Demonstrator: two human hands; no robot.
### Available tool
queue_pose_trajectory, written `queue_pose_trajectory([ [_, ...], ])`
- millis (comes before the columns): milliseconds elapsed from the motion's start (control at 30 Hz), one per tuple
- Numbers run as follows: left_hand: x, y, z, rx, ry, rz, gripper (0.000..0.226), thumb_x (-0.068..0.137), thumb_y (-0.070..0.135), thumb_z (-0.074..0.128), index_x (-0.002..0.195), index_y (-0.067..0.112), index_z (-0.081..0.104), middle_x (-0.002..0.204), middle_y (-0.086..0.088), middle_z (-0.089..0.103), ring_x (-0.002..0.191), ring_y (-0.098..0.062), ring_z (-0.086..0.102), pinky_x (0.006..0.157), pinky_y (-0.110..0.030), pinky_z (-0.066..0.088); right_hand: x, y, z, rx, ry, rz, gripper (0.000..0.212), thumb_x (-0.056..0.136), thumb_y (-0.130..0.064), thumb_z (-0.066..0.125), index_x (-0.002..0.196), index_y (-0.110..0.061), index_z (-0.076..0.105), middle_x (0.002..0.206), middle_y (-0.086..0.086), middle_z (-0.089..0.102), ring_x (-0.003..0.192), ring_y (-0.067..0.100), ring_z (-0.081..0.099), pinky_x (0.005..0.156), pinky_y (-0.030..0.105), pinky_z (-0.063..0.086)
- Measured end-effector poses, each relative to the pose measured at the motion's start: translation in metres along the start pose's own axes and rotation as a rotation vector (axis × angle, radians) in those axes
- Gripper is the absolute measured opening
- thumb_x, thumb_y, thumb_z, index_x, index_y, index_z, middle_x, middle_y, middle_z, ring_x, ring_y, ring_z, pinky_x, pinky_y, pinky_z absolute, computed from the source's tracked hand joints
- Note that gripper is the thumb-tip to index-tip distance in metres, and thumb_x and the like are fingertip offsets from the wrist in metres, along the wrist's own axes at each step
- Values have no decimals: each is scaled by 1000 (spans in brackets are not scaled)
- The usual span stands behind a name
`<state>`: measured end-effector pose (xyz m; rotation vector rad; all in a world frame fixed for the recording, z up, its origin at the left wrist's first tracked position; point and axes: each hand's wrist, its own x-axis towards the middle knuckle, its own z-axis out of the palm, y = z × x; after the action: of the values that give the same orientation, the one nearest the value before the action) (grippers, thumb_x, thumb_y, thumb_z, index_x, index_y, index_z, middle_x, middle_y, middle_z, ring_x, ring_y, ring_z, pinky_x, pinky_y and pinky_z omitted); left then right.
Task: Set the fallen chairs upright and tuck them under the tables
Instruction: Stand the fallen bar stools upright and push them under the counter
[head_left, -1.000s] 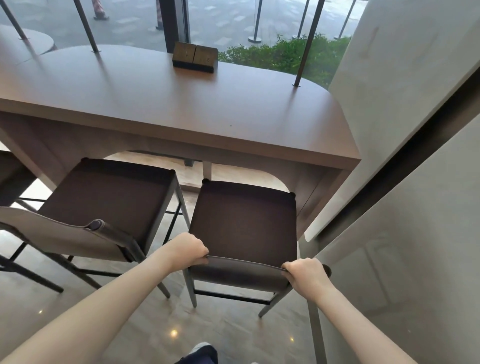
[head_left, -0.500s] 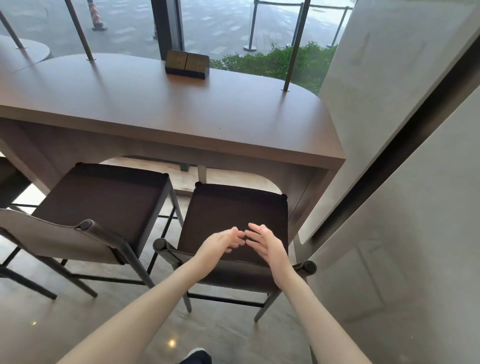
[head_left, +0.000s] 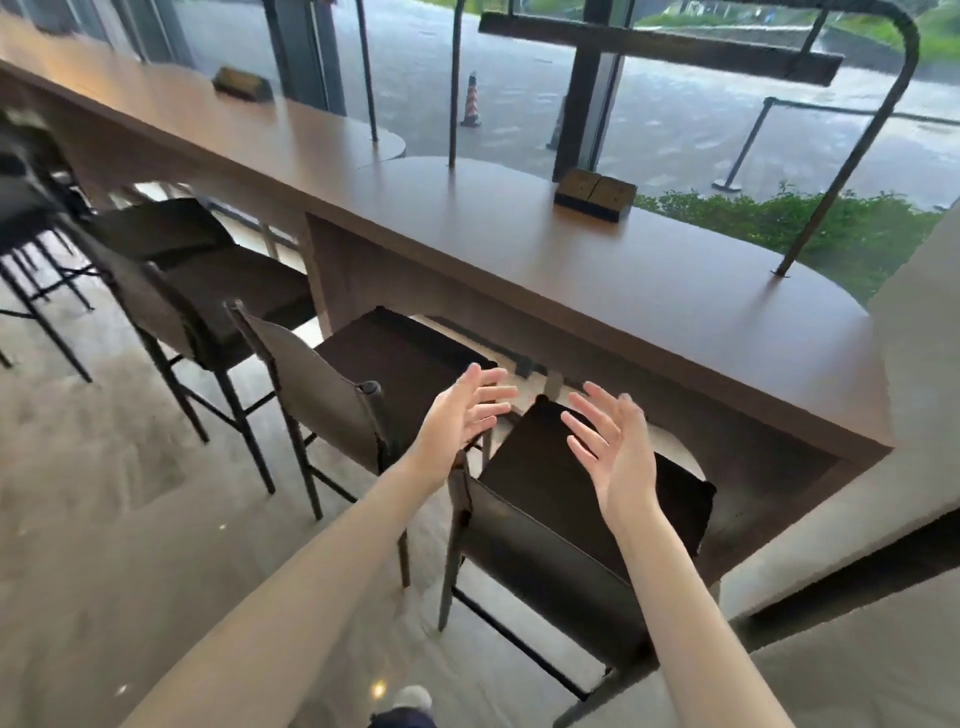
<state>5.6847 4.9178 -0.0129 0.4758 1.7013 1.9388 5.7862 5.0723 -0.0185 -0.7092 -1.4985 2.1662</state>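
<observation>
A: Rain-wet paving shows beyond the window, and along the glass runs the long brown counter (head_left: 519, 228) with a small socket box (head_left: 595, 195) on it. Which chairs are left?

B: None down that I can see. Nearest chair (head_left: 571, 499) stands upright at the counter's end, its seat partly under the top. Next chair (head_left: 363, 374) beside it is upright and tucked too, and the further stools (head_left: 208, 291) on the left, blurred, look upright

A: And the hands?

B: Both raised over the nearest seat, apart from it. Left hand (head_left: 462, 415) has fingers spread and holds nothing; right hand (head_left: 608, 441) likewise, palm turned inward, fingers straight

A: So which step?

B: I judge this chair finished. Next move calls for looking along the row for any chair on its side, then gripping its backrest to raise it
</observation>
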Motion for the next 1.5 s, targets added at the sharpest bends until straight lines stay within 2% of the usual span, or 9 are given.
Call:
queue_pose_trajectory([
  [167, -45, 14, -82, 13, 252, 42, 49, 102, 46, 26, 127, 18, 56, 120, -4, 67, 112, -18, 63, 104, -37, 44, 0, 9, 83, -89, -244, 74, 43, 99, -50, 36, 125, -28, 62, 122, -4, 67, 109, 21, 65, 101, 45, 46],
  [333, -104, 25, -173, -46, 521, 78, 48, 102, 46, 24, 120, 20, 60, 118, -6, 68, 109, -20, 64, 99, -35, 46, -20, 33, 178, -99, -440, 187, 43, 99, -48, 35, 125, -27, 62, 121, -2, 67, 109, 23, 65, 100, 46, 47],
  [433, -135, 28, -222, -77, 655, 65, 47, 102, 45, 24, 118, 19, 60, 117, -8, 67, 105, -21, 64, 93, -32, 48, -35, 54, 232, -107, -504, 248, 40, 98, -47, 39, 120, -27, 65, 116, -2, 70, 105, 23, 67, 98, 46, 48],
  [567, -170, 28, -289, -189, 792, 84, 47, 103, 41, 23, 118, 13, 57, 110, -8, 66, 97, -21, 62, 90, -30, 46, -49, 88, 304, -138, -585, 307, 42, 99, -46, 36, 122, -24, 64, 118, 0, 69, 106, 25, 67, 100, 48, 47],
  [800, -217, 44, -421, -250, 1020, 139, 45, 102, 43, 25, 111, 17, 61, 104, -5, 70, 94, -20, 64, 85, -33, 47, -67, 134, 441, -138, -608, 313, 38, 98, -43, 41, 117, -22, 66, 111, 1, 72, 104, 25, 67, 98, 47, 48],
  [933, -234, 54, -478, -228, 1067, 147, 46, 103, 41, 26, 118, 13, 59, 107, -8, 68, 94, -20, 64, 89, -32, 46, -75, 152, 494, -126, -630, 325, 37, 99, -41, 39, 118, -23, 66, 115, 2, 70, 104, 23, 67, 93, 43, 50],
  [1133, -229, 65, -535, -233, 1098, 151, 44, 103, 41, 26, 111, 18, 62, 109, -8, 69, 99, -23, 63, 97, -37, 44, -66, 168, 548, -121, -650, 332, 36, 100, -39, 38, 116, -22, 66, 117, 3, 69, 105, 25, 67, 94, 44, 50],
  [1333, -193, 69, -587, -239, 1100, 165, 44, 103, 42, 25, 112, 19, 62, 110, -7, 70, 102, -23, 65, 96, -37, 46, -33, 185, 609, -169, -688, 313, 35, 100, -40, 38, 115, -24, 65, 118, 3, 69, 107, 25, 66, 97, 46, 49],
  [1500, -147, 73, -654, -227, 1128, 153, 45, 103, 41, 25, 115, 18, 61, 113, -8, 69, 106, -25, 64, 98, -39, 46, 15, 208, 686, -180, -697, 331, 36, 99, -40, 39, 117, -22, 65, 114, 3, 70, 104, 24, 67, 97, 46, 49],
])
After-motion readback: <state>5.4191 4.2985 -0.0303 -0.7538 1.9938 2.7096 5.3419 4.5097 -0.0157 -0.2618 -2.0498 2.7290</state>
